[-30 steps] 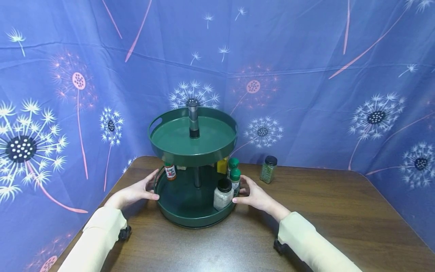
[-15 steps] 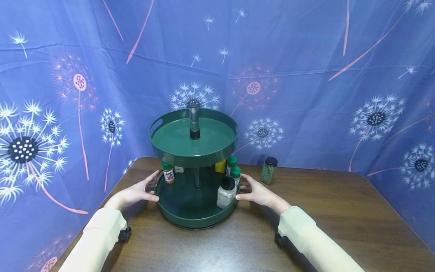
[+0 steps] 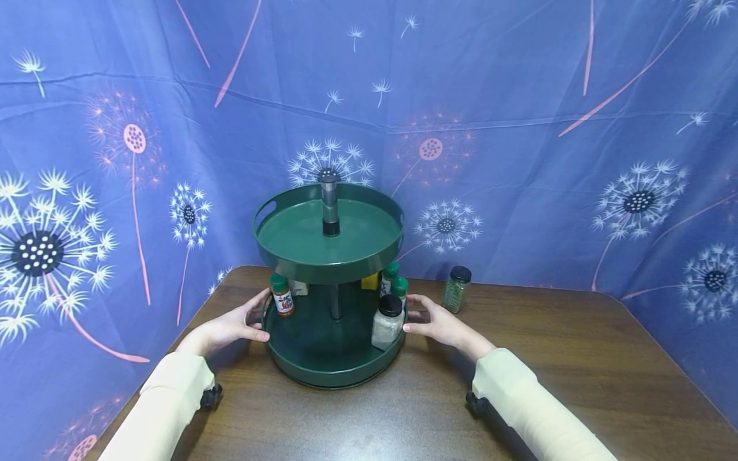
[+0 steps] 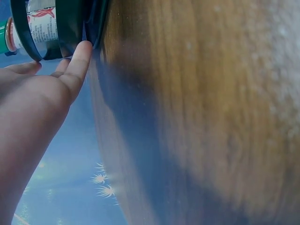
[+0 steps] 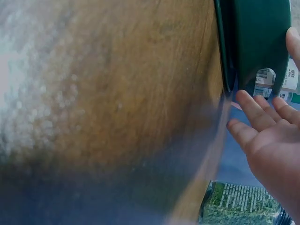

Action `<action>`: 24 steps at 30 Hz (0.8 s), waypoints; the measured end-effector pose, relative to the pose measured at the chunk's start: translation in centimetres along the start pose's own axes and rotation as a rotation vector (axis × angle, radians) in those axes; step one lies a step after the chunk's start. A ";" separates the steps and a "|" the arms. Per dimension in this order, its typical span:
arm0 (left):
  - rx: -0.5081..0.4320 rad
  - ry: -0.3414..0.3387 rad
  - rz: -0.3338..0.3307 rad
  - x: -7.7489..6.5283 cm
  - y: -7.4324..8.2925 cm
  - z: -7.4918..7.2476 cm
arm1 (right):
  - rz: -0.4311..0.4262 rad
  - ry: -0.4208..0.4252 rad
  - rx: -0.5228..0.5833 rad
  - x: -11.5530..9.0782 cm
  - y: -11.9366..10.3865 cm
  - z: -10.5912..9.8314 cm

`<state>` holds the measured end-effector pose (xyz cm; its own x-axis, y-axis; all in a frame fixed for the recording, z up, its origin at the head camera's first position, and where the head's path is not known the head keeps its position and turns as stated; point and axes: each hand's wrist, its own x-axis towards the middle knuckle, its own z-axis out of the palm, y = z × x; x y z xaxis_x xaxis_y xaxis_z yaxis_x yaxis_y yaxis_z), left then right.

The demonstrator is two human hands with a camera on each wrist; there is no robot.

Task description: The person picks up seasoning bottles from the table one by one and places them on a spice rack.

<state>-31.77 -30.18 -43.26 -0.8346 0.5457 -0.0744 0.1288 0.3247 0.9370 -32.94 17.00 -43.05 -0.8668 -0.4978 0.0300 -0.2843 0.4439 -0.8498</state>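
A green two-tier turntable (image 3: 331, 378) with a central post stands on the table. My left hand (image 3: 230, 328) touches the left side of its lower tray, fingers extended along the outer wall. On the opposite side, my right hand (image 3: 441, 328) touches the lower tray's wall with relaxed, spread fingers. Just inside the rim by that hand stands a black-capped jar (image 3: 386, 328) of pale contents. Behind it are two green-capped bottles (image 3: 389, 275), partly hidden. Near the left hand stands a green-capped spice bottle (image 3: 283, 299) with a red and white label.
A black-capped jar of green flakes (image 3: 455, 293) stands on the wooden table (image 3: 548, 358), right of the turntable. A yellow item (image 3: 370, 281) and a pale item (image 3: 299, 288) show partly under the upper tray (image 3: 300, 240). A blue patterned cloth (image 3: 519, 160) hangs behind.
The lower tray has turned counterclockwise seen from above: the pale jar moved right and away, the red-labelled bottle left and nearer. Both hands stay nearly in place.
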 end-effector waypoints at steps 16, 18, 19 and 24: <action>-0.007 0.010 -0.003 -0.1 0.1 0.0 | 0.071 0.140 -0.104 -1.5 -1.8 2.0; -0.006 0.012 -0.006 -0.1 0.0 0.1 | 0.089 0.162 -0.120 -1.8 -2.0 2.5; -0.005 0.013 -0.009 -0.1 0.0 0.1 | 0.096 0.171 -0.122 -2.0 -2.2 2.7; -0.001 0.019 -0.012 -0.1 -0.1 0.1 | 0.122 0.206 -0.107 -2.7 -2.6 4.0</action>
<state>-31.67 -30.14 -43.38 -0.8462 0.5271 -0.0787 0.1186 0.3303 0.9364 -28.20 14.14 -43.02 -0.9595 -0.2778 0.0464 -0.2044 0.5732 -0.7935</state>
